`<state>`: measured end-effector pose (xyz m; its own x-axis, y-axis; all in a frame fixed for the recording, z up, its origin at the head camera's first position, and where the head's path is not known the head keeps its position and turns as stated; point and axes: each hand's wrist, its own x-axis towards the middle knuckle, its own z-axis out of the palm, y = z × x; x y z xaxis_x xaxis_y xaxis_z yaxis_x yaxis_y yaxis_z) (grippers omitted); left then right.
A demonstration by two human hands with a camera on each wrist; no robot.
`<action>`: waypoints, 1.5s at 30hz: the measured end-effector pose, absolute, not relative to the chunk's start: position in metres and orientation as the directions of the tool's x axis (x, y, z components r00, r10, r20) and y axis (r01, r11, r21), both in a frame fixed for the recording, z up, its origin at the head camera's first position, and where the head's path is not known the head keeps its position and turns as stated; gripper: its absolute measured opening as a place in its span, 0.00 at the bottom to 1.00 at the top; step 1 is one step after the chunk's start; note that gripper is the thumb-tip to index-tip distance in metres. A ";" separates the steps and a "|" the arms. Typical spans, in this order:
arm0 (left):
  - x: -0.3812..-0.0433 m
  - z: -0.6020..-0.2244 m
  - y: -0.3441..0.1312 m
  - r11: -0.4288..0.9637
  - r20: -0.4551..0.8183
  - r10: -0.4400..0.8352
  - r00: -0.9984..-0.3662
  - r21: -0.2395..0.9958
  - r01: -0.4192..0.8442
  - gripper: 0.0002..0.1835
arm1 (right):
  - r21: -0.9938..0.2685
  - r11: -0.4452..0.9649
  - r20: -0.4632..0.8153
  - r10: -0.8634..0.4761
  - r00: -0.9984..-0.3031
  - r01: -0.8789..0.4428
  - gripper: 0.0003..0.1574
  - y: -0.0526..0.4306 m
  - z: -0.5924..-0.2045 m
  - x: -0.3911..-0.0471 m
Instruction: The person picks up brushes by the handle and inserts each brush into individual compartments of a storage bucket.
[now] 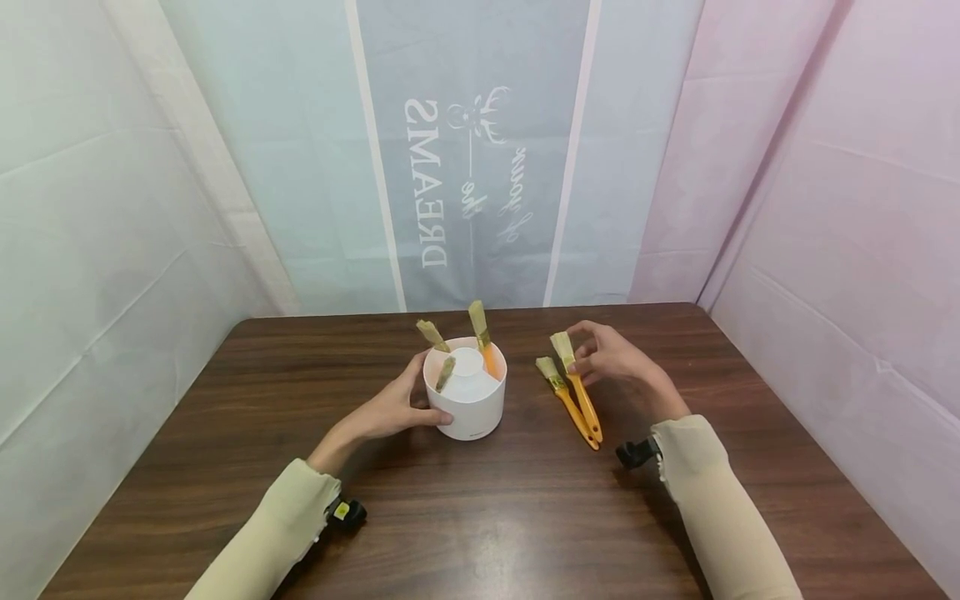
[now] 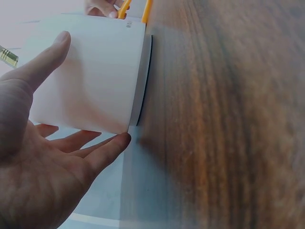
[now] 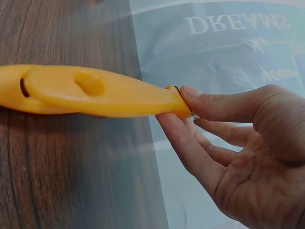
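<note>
My left hand (image 1: 390, 407) grips a white round holder (image 1: 474, 417) from its left side, thumb across the front wall and fingers behind, as the left wrist view shows. Paintbrushes stand in the holder bristles up: one with an orange handle (image 1: 491, 360) at the right, one leaning left (image 1: 432, 335), one low at the front (image 1: 446, 374). With thumb and fingers my right hand (image 1: 611, 357) pinches a paintbrush (image 1: 582, 400) near its ferrule, bristles pointing away. Its yellow-orange handle (image 3: 119, 93) overlaps a second paintbrush (image 1: 572, 408) lying just left on the table.
The dark wood-grain table (image 1: 510, 517) ends at a hanging cloth (image 1: 480, 275) with mirrored lettering. Pale cloth walls stand at the left (image 1: 112, 250) and right (image 1: 847, 250). A black wrist device sits on each sleeve.
</note>
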<state>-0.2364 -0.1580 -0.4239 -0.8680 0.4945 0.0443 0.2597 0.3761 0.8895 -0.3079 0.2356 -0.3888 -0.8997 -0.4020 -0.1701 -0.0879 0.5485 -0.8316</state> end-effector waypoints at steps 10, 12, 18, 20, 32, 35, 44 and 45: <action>-0.238 -0.426 -0.158 0.349 0.049 0.504 -0.863 0.902 0.254 0.60 | -0.833 0.538 -0.127 -0.412 -0.902 -0.128 0.43 0.233 -0.382 -0.305; -0.238 -0.426 -0.158 0.344 0.053 0.505 -0.861 0.903 0.257 0.60 | -0.841 0.525 -0.121 -0.419 -0.900 -0.132 0.43 0.232 -0.381 -0.304; -0.239 -0.426 -0.157 0.342 0.064 0.505 -0.861 0.901 0.267 0.59 | -0.849 0.510 -0.103 -0.418 -0.903 -0.139 0.44 0.229 -0.376 -0.302; -0.238 -0.426 -0.157 0.346 0.062 0.502 -0.862 0.900 0.266 0.59 | -0.846 0.512 -0.096 -0.415 -0.905 -0.145 0.44 0.228 -0.374 -0.301; -0.236 -0.425 -0.159 0.362 0.055 0.488 -0.871 0.895 0.260 0.60 | -0.854 0.488 -0.049 -0.417 -0.907 -0.178 0.43 0.219 -0.360 -0.293; -0.236 -0.425 -0.158 0.364 0.060 0.487 -0.871 0.893 0.265 0.60 | -0.856 0.484 -0.044 -0.416 -0.908 -0.180 0.43 0.217 -0.356 -0.291; -0.236 -0.425 -0.158 0.366 0.061 0.489 -0.870 0.891 0.268 0.59 | -0.859 0.477 -0.029 -0.404 -0.915 -0.183 0.43 0.212 -0.347 -0.283; -0.236 -0.425 -0.158 0.366 0.061 0.488 -0.871 0.891 0.268 0.59 | -0.859 0.477 -0.026 -0.403 -0.915 -0.185 0.43 0.211 -0.347 -0.283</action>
<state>-0.2356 -0.1584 -0.4254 -0.8706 0.4882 0.0614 0.2680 0.3658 0.8913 -0.2827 0.2109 -0.3466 -0.9148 -0.4030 -0.0265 -0.1852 0.4768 -0.8593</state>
